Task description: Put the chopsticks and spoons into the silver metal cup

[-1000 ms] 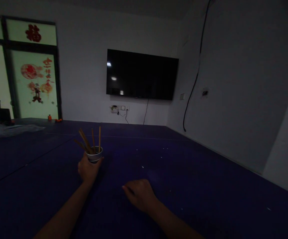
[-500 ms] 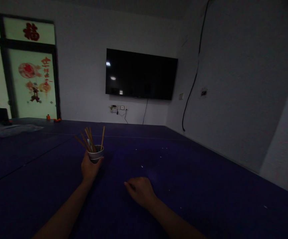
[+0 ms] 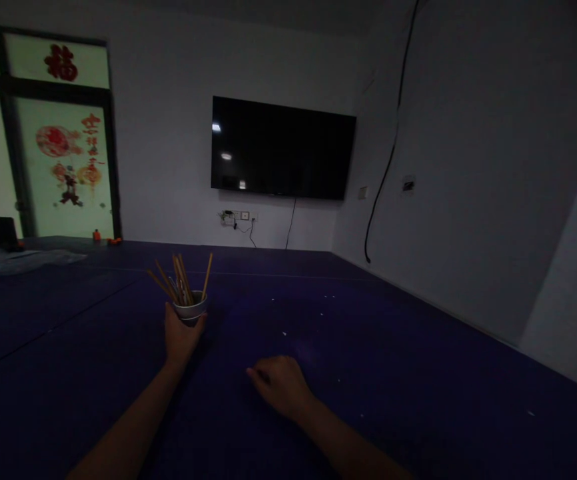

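Note:
My left hand point(image 3: 182, 337) is wrapped round a light-coloured cup point(image 3: 191, 309), its thumb on the right side. Several thin wooden sticks point(image 3: 182, 280) like chopsticks stand in the cup, most leaning left and one leaning right. A paler, whitish item among them is too small to make out. To the right and nearer to me, my right hand point(image 3: 279, 383) rests closed on the dark blue tabletop point(image 3: 248, 313). Its fingers curl inward and are mostly hidden, so I cannot make out whether anything is inside.
Small white scraps point(image 3: 284, 333) dot the tabletop. At the far left lies a crumpled plastic sheet point(image 3: 28, 260) beside a dark box-like object point(image 3: 3, 232). Small orange items point(image 3: 97, 235) stand by the door. A television point(image 3: 283, 148) hangs on the wall, and a black cable point(image 3: 386, 173) runs down at right.
The cup in my left hand has shifted very slightly left, with the sticks at a slightly different lean. My right hand has hardly moved.

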The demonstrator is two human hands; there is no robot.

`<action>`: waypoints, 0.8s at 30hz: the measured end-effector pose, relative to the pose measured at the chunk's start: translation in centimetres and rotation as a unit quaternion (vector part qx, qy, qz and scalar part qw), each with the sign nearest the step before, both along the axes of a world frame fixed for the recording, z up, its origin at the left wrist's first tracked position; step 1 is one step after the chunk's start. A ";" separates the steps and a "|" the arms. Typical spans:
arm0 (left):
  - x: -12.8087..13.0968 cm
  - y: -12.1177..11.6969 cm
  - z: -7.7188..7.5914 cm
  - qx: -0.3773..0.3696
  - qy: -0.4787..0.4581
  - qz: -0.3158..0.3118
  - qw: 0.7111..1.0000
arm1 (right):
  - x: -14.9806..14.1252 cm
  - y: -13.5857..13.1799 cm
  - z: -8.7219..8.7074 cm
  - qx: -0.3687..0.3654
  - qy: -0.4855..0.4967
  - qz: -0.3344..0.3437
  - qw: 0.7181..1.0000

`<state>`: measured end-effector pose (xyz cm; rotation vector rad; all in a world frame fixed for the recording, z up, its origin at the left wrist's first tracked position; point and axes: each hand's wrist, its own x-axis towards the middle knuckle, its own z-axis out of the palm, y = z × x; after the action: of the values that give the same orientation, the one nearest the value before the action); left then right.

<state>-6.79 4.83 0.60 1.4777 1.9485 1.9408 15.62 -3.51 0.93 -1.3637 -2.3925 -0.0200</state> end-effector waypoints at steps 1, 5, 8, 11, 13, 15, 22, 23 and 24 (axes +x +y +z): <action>0.2 -0.2 0.2 0.010 0.020 0.023 1.000 | 0.0 0.0 0.0 -0.002 0.012 0.002 1.000; 1.7 -2.1 1.1 0.090 0.130 0.091 0.983 | 0.1 0.1 -0.1 0.033 0.089 0.022 0.995; 3.5 -4.0 1.2 0.153 0.250 0.016 0.956 | 0.2 0.4 0.0 0.058 0.094 0.047 0.993; 6.0 -5.9 0.8 0.152 0.411 -0.209 0.874 | 0.3 0.6 0.0 0.051 0.019 0.032 0.998; 7.6 -7.0 0.4 0.119 0.465 -0.330 0.813 | 0.3 0.6 -0.1 0.047 -0.020 0.017 0.999; 8.7 -7.7 0.2 0.080 0.458 -0.370 0.804 | 0.4 0.6 -0.3 0.050 -0.033 0.028 0.998; 8.6 -8.3 0.2 0.028 0.434 -0.414 0.800 | -0.1 0.7 -0.9 0.050 -0.060 0.081 0.994; 8.6 -8.4 0.3 0.023 0.433 -0.418 0.799 | -0.2 0.6 -0.9 0.047 -0.062 0.081 0.994; 8.6 -8.4 0.3 0.018 0.431 -0.420 0.798 | -0.3 0.5 -0.8 0.044 -0.063 0.081 0.994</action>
<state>1.77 -3.56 0.89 2.8681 0.9243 0.9455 15.30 -2.97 0.09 -1.1557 -2.5669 -0.1698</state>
